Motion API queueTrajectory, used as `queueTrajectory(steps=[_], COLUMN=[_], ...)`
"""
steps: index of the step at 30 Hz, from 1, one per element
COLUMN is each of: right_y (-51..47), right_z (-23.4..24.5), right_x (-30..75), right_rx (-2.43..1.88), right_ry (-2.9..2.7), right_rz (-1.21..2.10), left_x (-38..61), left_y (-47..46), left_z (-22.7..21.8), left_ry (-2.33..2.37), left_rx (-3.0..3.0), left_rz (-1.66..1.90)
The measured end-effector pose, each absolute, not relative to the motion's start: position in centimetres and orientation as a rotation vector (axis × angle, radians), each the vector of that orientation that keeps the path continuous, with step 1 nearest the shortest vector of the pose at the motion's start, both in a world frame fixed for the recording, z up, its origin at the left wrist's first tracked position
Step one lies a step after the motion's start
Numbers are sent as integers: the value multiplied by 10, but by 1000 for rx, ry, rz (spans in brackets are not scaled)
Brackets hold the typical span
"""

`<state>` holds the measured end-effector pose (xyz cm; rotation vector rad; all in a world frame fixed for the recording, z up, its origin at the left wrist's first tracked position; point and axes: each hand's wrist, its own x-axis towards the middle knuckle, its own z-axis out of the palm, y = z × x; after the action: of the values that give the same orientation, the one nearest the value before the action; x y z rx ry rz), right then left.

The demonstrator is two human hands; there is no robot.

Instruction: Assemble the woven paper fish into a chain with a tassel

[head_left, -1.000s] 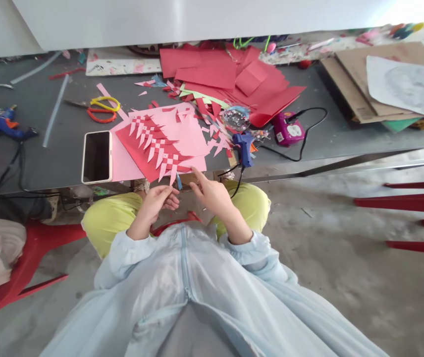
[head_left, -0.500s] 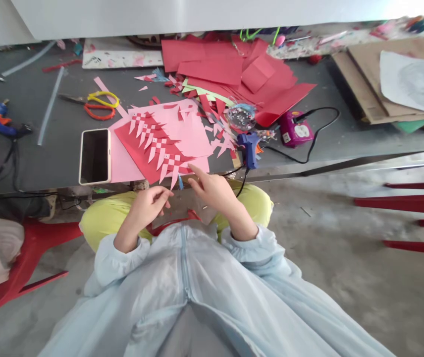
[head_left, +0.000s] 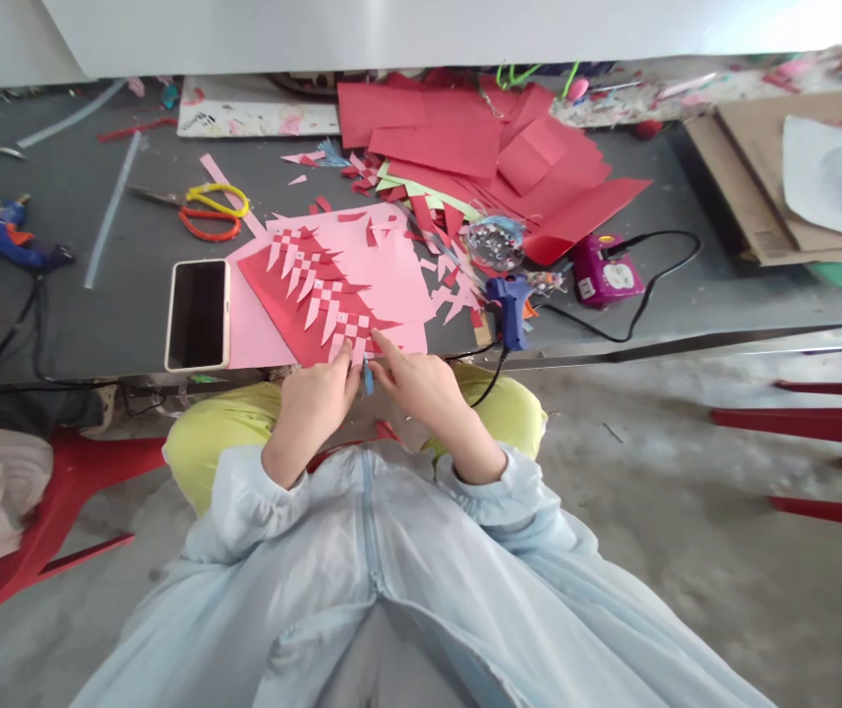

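Note:
A red sheet woven with pink paper strips [head_left: 318, 295] lies on a pink sheet [head_left: 384, 275] at the near edge of the grey table [head_left: 82, 315]. My left hand [head_left: 314, 398] has come up to that edge, fingers curled and pinched at the lowest pink strip end. My right hand [head_left: 417, 379] is beside it, forefinger stretched onto the woven corner, the other fingers curled. A small blue thing [head_left: 367, 374] sticks up between the two hands; which hand holds it I cannot tell.
A phone [head_left: 198, 313] lies left of the paper. Scissors [head_left: 204, 208] sit behind it. A blue glue gun [head_left: 510, 305] with cable lies right, near a purple box [head_left: 605, 275], red paper sheets [head_left: 480, 147] and cardboard [head_left: 775, 167]. A red chair [head_left: 59, 492] stands left.
My left hand rose from my lap to the table edge and closed on the woven paper's lower strip. My right hand shifted slightly toward it.

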<state>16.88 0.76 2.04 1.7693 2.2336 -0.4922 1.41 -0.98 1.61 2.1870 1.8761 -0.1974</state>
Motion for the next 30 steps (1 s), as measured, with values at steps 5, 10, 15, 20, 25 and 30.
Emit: queueTrajectory(steps=[5, 10, 15, 20, 25, 30], right_y=[3, -3, -4, 0, 0, 0], right_z=[22, 26, 33, 33, 31, 37], right_x=[174, 184, 188, 175, 178, 195], right_rx=[1763, 1754, 1863, 1796, 1869, 1920], right_ry=[2196, 2148, 2095, 2198, 2109, 2019], right_rz=[-416, -332, -281, -421, -428, -393], left_x=[17, 18, 18, 19, 20, 21], left_y=[-11, -12, -12, -11, -11, -11], left_z=[17, 17, 15, 17, 18, 19], left_ry=[1883, 1904, 1898, 1904, 1906, 1913], left_rx=[2169, 2159, 2172, 2175, 2183, 2164], left_rz=[-226, -226, -223, -251, -223, -216])
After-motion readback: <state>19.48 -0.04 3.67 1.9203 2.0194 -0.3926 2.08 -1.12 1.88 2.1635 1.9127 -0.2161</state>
